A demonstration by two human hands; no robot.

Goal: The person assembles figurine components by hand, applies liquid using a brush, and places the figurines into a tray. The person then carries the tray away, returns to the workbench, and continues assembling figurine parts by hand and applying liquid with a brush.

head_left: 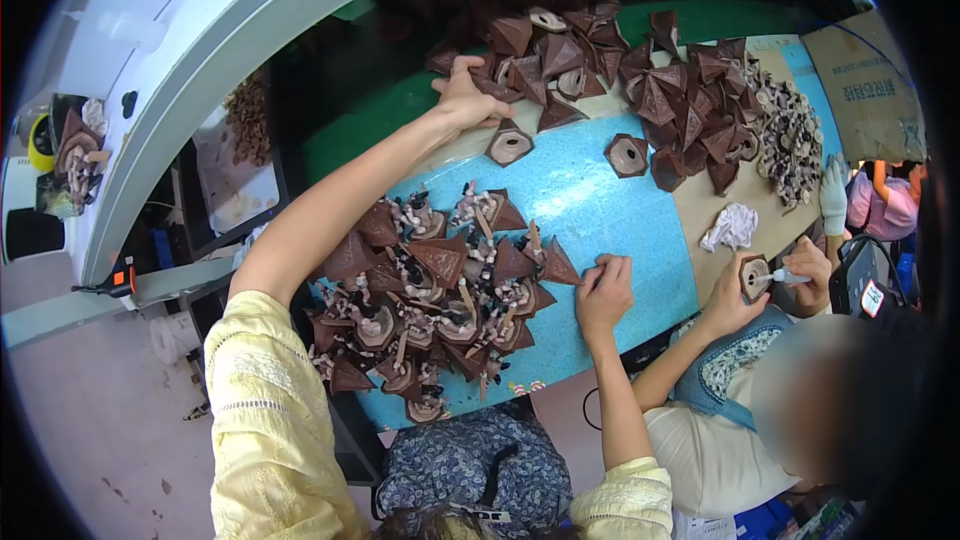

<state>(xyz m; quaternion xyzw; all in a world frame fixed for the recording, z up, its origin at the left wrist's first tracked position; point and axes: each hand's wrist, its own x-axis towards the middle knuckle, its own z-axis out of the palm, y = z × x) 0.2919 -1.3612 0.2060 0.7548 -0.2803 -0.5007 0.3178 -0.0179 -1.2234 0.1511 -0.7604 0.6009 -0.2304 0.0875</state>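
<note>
My left hand (465,100) reaches to the far edge of a heap of brown pointed roof-shaped pieces (545,55), its fingers apart among the nearest ones. Just below it lies a single roof piece (509,143), its pale hollow underside and dark hole facing up. My right hand (604,295) rests on the blue mat (645,240) with fingers curled in; whatever they hold, if anything, is hidden. Close beside its thumb is the tip of a brown roof piece (561,263), at the edge of a cluster of roof pieces with small figures and sticks attached (430,280).
Another upturned roof piece (628,155) lies on the mat. Small pale-and-dark parts (790,130) are heaped by a cardboard box (865,90), with crumpled tissue (731,226) nearby. At right, a co-worker's hands (735,295) hold a roof piece and a white-tipped bottle (785,277).
</note>
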